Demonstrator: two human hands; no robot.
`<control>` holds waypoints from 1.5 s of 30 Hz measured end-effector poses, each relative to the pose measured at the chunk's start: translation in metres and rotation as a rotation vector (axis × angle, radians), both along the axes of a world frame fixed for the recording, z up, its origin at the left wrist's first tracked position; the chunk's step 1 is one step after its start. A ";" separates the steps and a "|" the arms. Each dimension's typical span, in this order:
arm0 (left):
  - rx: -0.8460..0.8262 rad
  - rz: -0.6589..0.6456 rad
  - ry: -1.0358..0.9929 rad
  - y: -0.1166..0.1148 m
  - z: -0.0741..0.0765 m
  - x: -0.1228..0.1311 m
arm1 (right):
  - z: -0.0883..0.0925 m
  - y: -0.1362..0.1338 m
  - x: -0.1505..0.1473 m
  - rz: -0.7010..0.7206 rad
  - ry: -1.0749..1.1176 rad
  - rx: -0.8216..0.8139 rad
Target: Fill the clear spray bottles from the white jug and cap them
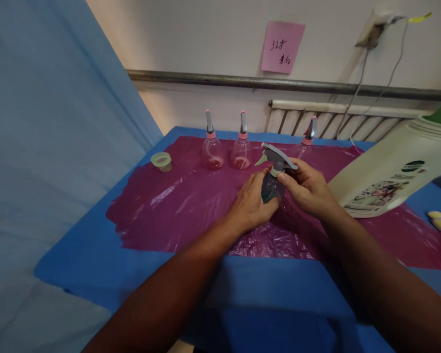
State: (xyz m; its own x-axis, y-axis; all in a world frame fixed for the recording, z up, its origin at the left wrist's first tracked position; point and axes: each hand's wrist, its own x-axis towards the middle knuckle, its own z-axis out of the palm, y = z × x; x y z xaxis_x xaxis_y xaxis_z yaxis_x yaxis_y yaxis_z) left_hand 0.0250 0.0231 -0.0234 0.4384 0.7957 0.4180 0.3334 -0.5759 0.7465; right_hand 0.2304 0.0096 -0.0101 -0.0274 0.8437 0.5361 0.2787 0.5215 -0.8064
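My left hand (255,203) is wrapped round the clear body of a spray bottle (270,188) with a grey trigger head and a pale green collar. At that collar, the thumb and fingers of my right hand (308,189) close on the spray head (278,158). The bottle stands roughly upright over the purple plastic sheet (191,211). Behind it are two spray bottles with pink collars, one on the left (212,152) and one in the middle (241,151), each with a little liquid at the bottom. A further pink-collared spray bottle (307,141) is partly hidden behind my right hand.
A large white jug (393,166) with a green cap leans close to my right forearm. A small translucent cup (161,161) sits at the sheet's left. Blue cloth (91,235) covers the table. A blue curtain (51,122) hangs left; a metal rail (213,80) runs along the wall.
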 end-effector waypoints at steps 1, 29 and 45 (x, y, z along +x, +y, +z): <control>0.007 0.001 -0.002 0.000 -0.001 0.000 | -0.001 0.000 0.000 -0.019 0.000 -0.001; 0.228 -0.080 -0.096 0.007 -0.005 -0.001 | -0.002 -0.005 -0.027 -0.187 0.300 0.058; 0.208 -0.064 -0.083 0.001 -0.001 -0.002 | -0.004 0.001 -0.019 -0.098 0.260 0.017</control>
